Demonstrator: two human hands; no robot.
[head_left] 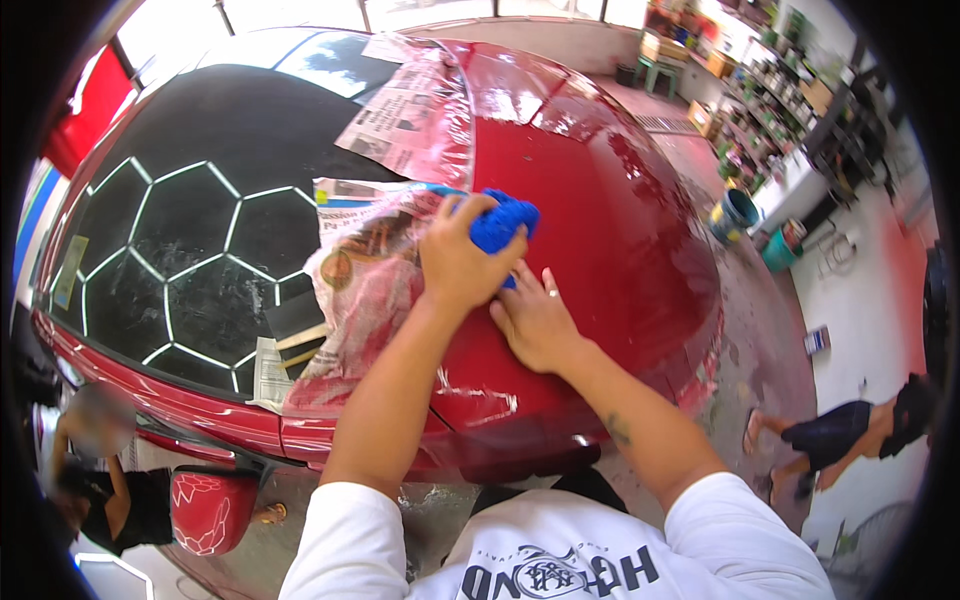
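Note:
My left hand (pixel 462 252) is closed around a crumpled blue cloth (pixel 508 222), holding it against the car near the edge of the masking. Just below it, my right hand (pixel 540 322) lies with fingers stretched out on the glossy red hood (pixel 600 235). Its fingertips reach close to the lower end of the cloth; whether they touch it I cannot tell. Newspaper sheets (pixel 345 265), stained pink and taped along the hood's rear edge, cover part of the windshield (pixel 150 290) beside my left forearm. Clear tape or film shows along the paper's upper stretch.
A red side mirror (pixel 213 508) juts out at the lower left, with a person (pixel 110 490) beyond it. Another person (pixel 840 435) stands at the right. Buckets (pixel 733 213) and a shelf crowded with cans (pixel 780 110) line the right wall.

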